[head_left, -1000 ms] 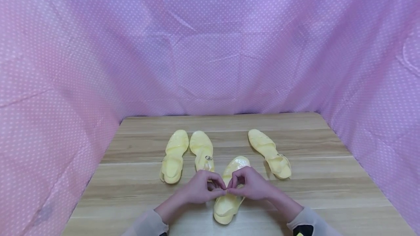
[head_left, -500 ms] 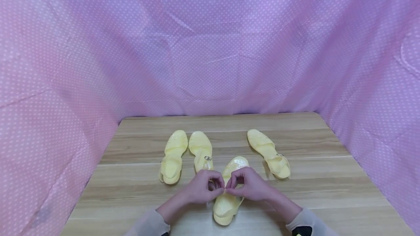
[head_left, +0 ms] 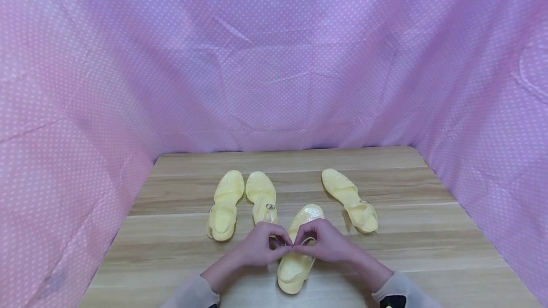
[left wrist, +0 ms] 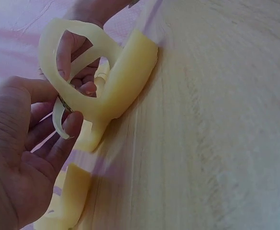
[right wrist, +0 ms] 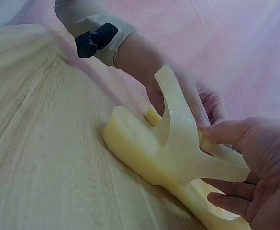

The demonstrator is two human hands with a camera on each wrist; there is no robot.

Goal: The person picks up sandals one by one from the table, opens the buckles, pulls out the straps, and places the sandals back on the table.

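Note:
In the head view a pale yellow jelly sandal (head_left: pixel 293 272) lies toe away near the table's front, under both hands. My left hand (head_left: pixel 262 246) pinches the strap at a small metal buckle (left wrist: pixel 65 104) between thumb and finger. The strap's loose tail (left wrist: pixel 58 117) curves down beside these fingers. My right hand (head_left: pixel 324 241) meets it fingertip to fingertip and pinches the ankle strap from the other side; its exact grip is partly hidden. The sandal's heel part (right wrist: pixel 130 132) rests on the wood in the right wrist view.
Two matching sandals stand side by side at the left, the outer sandal (head_left: pixel 225 203) and the inner sandal (head_left: pixel 260 191), whose heel is partly behind my left hand. Another sandal (head_left: pixel 342 189) lies angled at the right. Pink dotted cloth (head_left: pixel 274 84) surrounds the wooden table (head_left: pixel 411 232).
Both hands stay together over the sandal, with only slight finger movement. A curved piece of strap shows more clearly within the right hand's fingers. The other sandals keep their places.

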